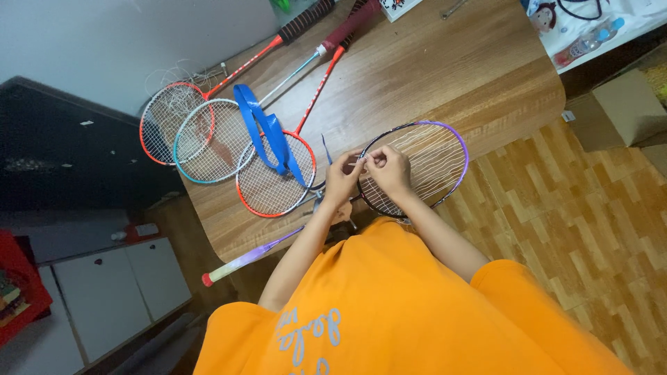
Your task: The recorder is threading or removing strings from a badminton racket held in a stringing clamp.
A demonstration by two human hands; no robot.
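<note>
Where wooden table [445, 76] meets parquet floor [590, 222], left hand [342, 182], right hand [389, 172], each grip pinching purple racket [445, 149] strings.

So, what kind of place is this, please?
Probably a home room or small workshop used for restringing badminton rackets. Both hands, left and right, work the strings of a purple racket at a wooden table. Three more rackets lie there, with white cabinets nearby.

Orange short-sleeved shirt, grey lettering on front; orange shorts; arms bare, hands [367, 173] ungloved.
</note>
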